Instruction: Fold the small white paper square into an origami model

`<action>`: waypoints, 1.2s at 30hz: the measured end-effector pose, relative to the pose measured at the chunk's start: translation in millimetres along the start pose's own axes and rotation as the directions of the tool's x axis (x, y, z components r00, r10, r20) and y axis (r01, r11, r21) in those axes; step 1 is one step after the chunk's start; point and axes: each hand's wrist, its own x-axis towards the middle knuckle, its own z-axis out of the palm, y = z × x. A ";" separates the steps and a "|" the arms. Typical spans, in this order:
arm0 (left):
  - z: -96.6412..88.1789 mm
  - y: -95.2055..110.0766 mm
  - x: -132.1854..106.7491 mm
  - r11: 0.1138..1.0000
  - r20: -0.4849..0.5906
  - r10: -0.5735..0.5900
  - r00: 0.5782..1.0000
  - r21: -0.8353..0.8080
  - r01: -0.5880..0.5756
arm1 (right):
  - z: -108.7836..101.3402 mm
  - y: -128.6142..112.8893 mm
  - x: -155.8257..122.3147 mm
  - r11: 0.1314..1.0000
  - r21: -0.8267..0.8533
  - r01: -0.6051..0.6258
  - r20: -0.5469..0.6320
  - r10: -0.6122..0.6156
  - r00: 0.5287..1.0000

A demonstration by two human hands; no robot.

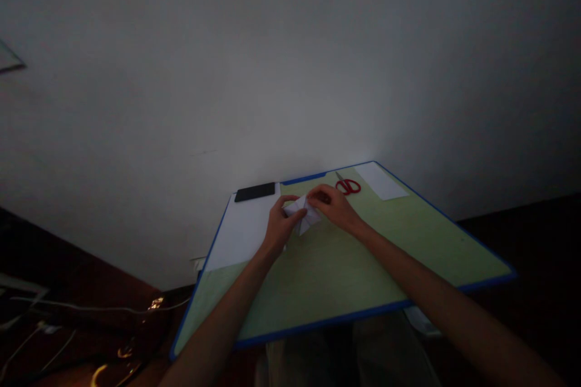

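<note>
A small piece of folded white paper (308, 222) with visible crease lines is held above the table. My left hand (282, 224) grips its left side, thumb laid across the front and fingers behind. At the upper right corner of the paper, the fingers of my right hand (331, 204) are pinched together on its edge. Just beyond my right hand lie scissors with red handles (348, 187), their blades pointing to the wall. The fingertips behind the paper are hidden.
The pale green table (363, 266) has a blue rim and stands against a grey wall (290, 60). A white sheet (240, 233) lies at the left with a black flat device (255, 191) on its far end. Another white paper strip (381, 180) lies far right. Cables (91, 307) run at lower left.
</note>
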 end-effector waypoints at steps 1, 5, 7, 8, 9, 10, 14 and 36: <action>-0.2 -1.0 0.5 1.000 -0.001 -0.001 1.000 -0.004 0.001 | -0.2 0.1 0.2 1.000 0.022 -0.017 0.012 0.016 1.000; -2.1 -7.0 3.4 1.000 -0.028 0.021 0.999 0.007 -0.021 | 1.5 -2.6 -1.2 0.984 0.154 -0.093 0.070 0.083 0.994; -2.8 -9.3 4.3 0.999 -0.042 0.042 0.998 0.024 -0.041 | 2.7 -4.6 -2.3 0.977 0.185 -0.108 0.072 0.096 0.993; -3.0 -9.8 4.4 0.998 -0.047 0.049 0.998 0.028 -0.047 | 3.1 -5.3 -2.7 0.977 0.183 -0.110 0.066 0.100 0.993; -3.1 -10.0 4.4 0.998 -0.048 0.053 0.997 0.032 -0.052 | 3.3 -5.6 -2.8 0.978 0.175 -0.111 0.058 0.102 0.993; -3.0 -9.9 4.2 0.998 -0.050 0.056 0.997 0.036 -0.055 | 3.3 -5.4 -2.7 0.980 0.167 -0.110 0.051 0.103 0.993; -2.2 -8.1 3.4 0.997 -0.060 0.069 0.996 0.037 -0.066 | 2.2 -1.4 -1.4 0.983 0.150 -0.107 0.051 0.101 0.994; -1.1 -6.2 4.4 0.990 0.038 0.018 0.999 -0.143 -0.013 | 1.0 -6.4 -5.7 0.998 -0.032 0.055 0.058 -0.053 0.997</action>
